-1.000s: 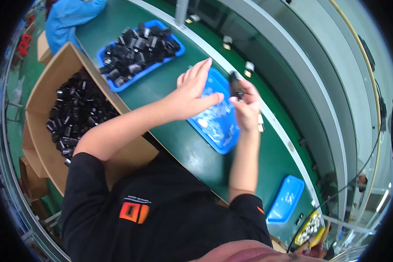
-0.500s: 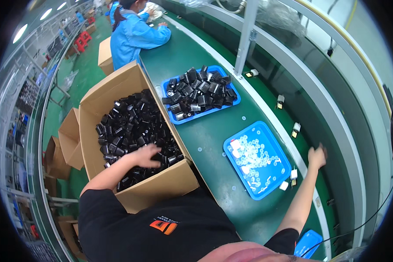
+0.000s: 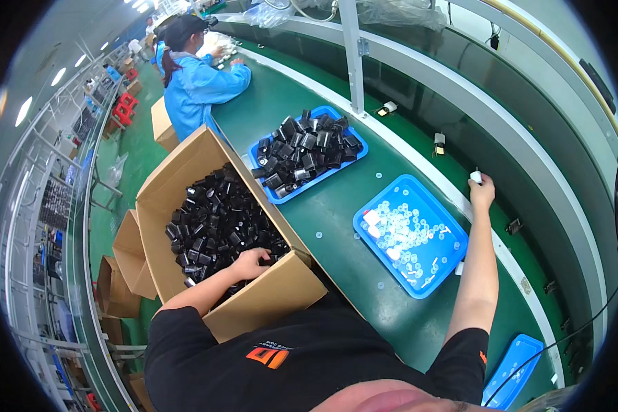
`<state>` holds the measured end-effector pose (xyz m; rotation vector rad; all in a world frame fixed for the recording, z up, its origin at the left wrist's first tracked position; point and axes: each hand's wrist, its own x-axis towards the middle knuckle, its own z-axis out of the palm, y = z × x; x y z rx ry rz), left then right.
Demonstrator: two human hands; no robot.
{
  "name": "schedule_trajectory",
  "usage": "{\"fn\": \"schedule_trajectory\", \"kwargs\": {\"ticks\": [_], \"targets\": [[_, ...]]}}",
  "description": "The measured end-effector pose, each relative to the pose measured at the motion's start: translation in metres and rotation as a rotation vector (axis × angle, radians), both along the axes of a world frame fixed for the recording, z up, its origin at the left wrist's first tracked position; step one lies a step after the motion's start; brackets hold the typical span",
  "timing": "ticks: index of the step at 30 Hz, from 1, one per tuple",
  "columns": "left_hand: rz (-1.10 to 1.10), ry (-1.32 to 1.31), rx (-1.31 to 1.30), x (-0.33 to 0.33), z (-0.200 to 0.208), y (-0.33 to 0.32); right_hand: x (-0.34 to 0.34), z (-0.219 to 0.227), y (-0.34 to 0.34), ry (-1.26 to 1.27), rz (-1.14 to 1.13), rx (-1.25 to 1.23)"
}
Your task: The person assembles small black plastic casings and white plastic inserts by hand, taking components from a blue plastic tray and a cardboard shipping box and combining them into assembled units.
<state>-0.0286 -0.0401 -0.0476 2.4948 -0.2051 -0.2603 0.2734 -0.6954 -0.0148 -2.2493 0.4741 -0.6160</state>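
cardboard box (image 3: 275, 300): filled with black casings (image 3: 213, 220); left hand (image 3: 252, 264) seen inside, whether its grip is closed cannot be told. nearer blue tray (image 3: 412, 187): strewn with clear discs (image 3: 397, 233). farther blue tray (image 3: 316, 184): heaped with casings. white piece (image 3: 475, 176): gripped by right hand (image 3: 483, 192), beyond the discs.

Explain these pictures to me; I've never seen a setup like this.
There is no machine arm here, just a person's bare hands, seen from above by a fisheye camera on their head, so straight edges look bent. The left hand reaches into a cardboard box of black parts; whether it grips one is unclear. The right hand holds a small white piece. On the green surface are a blue tray heaped with black parts and another with clear little rings.
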Motion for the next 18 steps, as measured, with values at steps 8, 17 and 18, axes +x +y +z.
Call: {"fn": "schedule_trajectory", "kwargs": {"ticks": [8, 17, 18], "targets": [[0.391, -0.567, -0.676, 0.036, 0.149, -0.029, -0.115, 0.097, 0.068, -0.445, 0.311, 1.004], [-0.295, -0.372, -0.825, 0.123, 0.217, -0.195, -0.182, 0.135, 0.140, -0.479, 0.746, 1.222], [-0.342, -0.375, -0.864, 0.129, 0.220, -0.211, -0.189, 0.141, 0.144, -0.474, 0.798, 1.214]]}}
